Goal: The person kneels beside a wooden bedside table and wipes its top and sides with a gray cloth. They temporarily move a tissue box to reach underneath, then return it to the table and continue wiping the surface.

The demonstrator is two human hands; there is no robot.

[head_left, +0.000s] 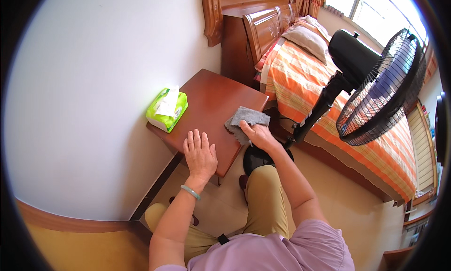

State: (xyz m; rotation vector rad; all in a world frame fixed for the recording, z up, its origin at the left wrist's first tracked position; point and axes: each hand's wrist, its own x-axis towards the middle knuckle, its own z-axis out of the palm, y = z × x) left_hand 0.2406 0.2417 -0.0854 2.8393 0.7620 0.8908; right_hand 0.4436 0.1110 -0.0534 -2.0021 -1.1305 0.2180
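A folded grey cloth point(249, 120) is gripped in my right hand point(258, 135), at the right edge of a reddish-brown wooden table point(206, 99). Part of the cloth hangs over that edge. My left hand point(200, 156) lies flat at the near edge of the tabletop, fingers stretched out and holding nothing. A pale green bangle circles the left wrist. Beyond the left hand, a bright green soft pack of tissues point(167, 109) sits at the table's left edge against the wall, with a white tissue sticking out of its top.
A black standing fan point(310, 116) rises close to my right forearm, its round base on the floor beside the table. Behind it is a bed point(300, 78) with an orange striped cover and a carved wooden headboard. A white wall point(94, 106) borders the table on the left.
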